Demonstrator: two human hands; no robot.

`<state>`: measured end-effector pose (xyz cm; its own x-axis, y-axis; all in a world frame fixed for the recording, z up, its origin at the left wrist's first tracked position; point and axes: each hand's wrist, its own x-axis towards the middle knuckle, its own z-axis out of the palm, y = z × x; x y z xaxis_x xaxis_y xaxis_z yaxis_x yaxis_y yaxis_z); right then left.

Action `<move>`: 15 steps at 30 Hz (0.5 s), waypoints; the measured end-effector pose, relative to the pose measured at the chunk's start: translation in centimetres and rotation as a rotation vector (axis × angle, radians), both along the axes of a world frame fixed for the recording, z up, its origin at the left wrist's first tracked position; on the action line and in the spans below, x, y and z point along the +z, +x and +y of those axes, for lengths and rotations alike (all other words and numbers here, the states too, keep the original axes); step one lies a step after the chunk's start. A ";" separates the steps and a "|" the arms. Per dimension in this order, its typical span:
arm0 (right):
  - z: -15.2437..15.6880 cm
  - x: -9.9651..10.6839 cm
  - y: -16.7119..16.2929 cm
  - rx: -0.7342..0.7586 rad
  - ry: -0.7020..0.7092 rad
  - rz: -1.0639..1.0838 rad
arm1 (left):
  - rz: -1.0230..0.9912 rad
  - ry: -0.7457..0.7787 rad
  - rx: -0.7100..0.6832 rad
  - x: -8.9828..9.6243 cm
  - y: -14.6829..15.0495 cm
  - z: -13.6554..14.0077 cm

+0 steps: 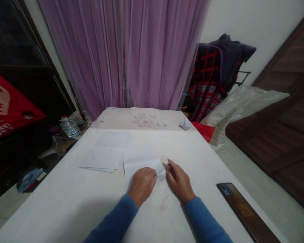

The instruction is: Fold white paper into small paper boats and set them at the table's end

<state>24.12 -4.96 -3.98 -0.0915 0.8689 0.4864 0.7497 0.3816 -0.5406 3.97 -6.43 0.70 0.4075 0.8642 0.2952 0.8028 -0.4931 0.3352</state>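
On paper, curled left hand

1. Ahead of you, purple curtains hang in folds behind the far edge of a white table.
2. To your right, a pale wall meets brown wooden panels.
3. On your left stands a dark, framed panel, door or cabinet, you cannot tell which.
4. Pale floor shows either side of you.
5. Your light is dim.
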 end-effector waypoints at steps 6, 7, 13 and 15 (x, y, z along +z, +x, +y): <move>-1.3 0.8 1.8 0.008 -0.140 0.166 | -0.029 -0.083 0.015 0.3 2.9 -0.4; -1.4 1.2 1.8 -0.014 -0.207 0.236 | -0.039 -0.107 0.031 0.3 3.3 -0.4; -0.4 3.0 0.7 0.040 -0.533 0.671 | -0.137 -0.147 0.055 0.7 5.0 -0.3; 0.2 3.7 0.6 0.071 -0.616 0.739 | -0.191 -0.144 0.036 0.8 4.9 -0.4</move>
<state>24.70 -4.81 -0.33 -0.0073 0.9953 -0.0969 0.1255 -0.0953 -0.9875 8.89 -6.85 1.54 0.3244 0.9158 0.2369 0.7344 -0.4017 0.5471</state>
